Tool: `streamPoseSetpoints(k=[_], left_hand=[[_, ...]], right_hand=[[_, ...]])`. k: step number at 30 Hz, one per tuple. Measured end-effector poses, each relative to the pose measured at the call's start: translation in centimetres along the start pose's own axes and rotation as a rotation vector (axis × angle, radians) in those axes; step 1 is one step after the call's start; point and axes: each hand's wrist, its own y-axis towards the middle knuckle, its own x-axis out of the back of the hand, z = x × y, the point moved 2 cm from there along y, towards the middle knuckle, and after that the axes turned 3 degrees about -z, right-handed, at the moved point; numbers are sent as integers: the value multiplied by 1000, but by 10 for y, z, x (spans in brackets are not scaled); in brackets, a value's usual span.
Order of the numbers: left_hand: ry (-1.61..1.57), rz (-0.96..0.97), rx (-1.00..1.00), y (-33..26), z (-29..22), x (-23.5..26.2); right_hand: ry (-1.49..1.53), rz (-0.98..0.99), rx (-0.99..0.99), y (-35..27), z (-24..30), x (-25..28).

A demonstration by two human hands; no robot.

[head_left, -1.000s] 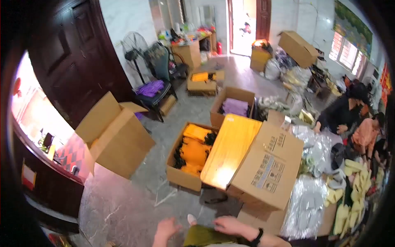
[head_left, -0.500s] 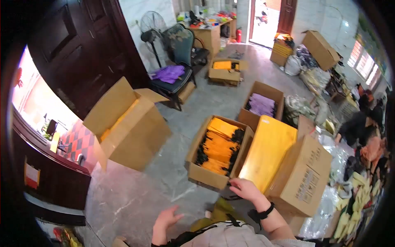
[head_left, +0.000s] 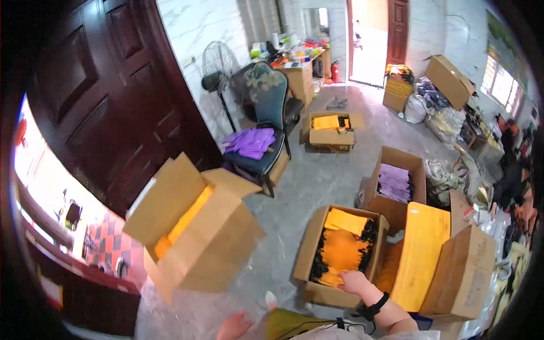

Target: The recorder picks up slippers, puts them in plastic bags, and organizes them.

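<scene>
My right hand (head_left: 353, 282), with a black band at the wrist, reaches over the near rim of an open cardboard box (head_left: 334, 296). Its fingers look loosely bent and apart, over or against orange cloth pieces (head_left: 347, 221) with black ends, stacked inside; contact is hard to make out. The middle of the stack looks blurred. Low in the picture, my left hand (head_left: 234, 325) is partly cut off and slightly smeared, its fingers apart and nothing seen in it. To the right of the box stands a yellow wooden surface (head_left: 420, 249).
A tall open carton (head_left: 212, 249) holding orange material stands at left by a dark door (head_left: 102, 102). Behind are a box of purple pieces (head_left: 394, 182), a smaller carton (head_left: 331, 139) and a chair (head_left: 269, 113) with purple cloth. Cartons and bags line the right side.
My right hand has moved from just outside the near rim to over the orange pieces. The view has shifted, so the boxes sit lower and farther right; my left hand is lower in view.
</scene>
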Motion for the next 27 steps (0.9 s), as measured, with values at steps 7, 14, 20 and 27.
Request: streamPoseSetpoints(k=[7,14,20,27], left_hand=[[381,6,-491,161,-85,132],[420,279,-631,314,-174,170],[365,481,-659,420,-286,182],[492,450,-643,574,-423,169]], right_hand=[[462,265,-129,103,94,32],[59,105,-527,155,41,49],[319,52,-624,240,-21,84],[345,-317,-653,335,-126,156]])
